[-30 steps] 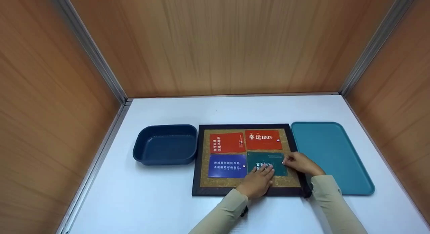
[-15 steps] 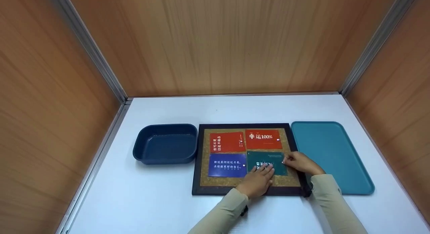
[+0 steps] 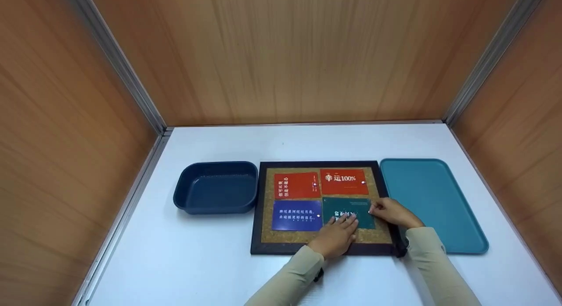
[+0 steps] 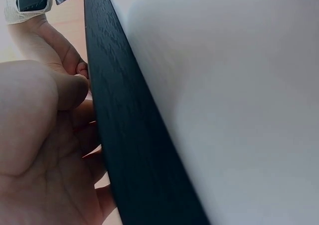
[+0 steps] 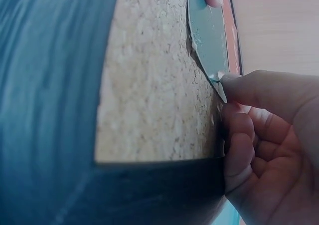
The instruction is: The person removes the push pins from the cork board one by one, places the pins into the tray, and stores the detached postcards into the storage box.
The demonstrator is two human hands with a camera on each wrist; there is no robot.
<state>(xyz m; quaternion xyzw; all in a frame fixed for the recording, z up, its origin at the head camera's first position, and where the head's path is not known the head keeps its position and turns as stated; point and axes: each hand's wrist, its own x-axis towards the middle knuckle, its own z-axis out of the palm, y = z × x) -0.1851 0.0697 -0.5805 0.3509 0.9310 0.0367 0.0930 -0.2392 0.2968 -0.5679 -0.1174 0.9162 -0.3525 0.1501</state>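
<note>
Your left hand (image 3: 334, 239) lies flat on the rectangular dark-green card (image 3: 347, 205); to its right, your right hand (image 3: 394, 213) pinches a small shiny pushpin (image 5: 215, 77) at that card's right edge, over the black-framed cork board (image 3: 285, 237).

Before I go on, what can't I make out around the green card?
- Head view: the green card's lower part, covered by the left hand.
- Right wrist view: the pin's point, too small to tell whether it is in.
- Left wrist view: the left fingertips, hidden behind the dark frame.
</note>
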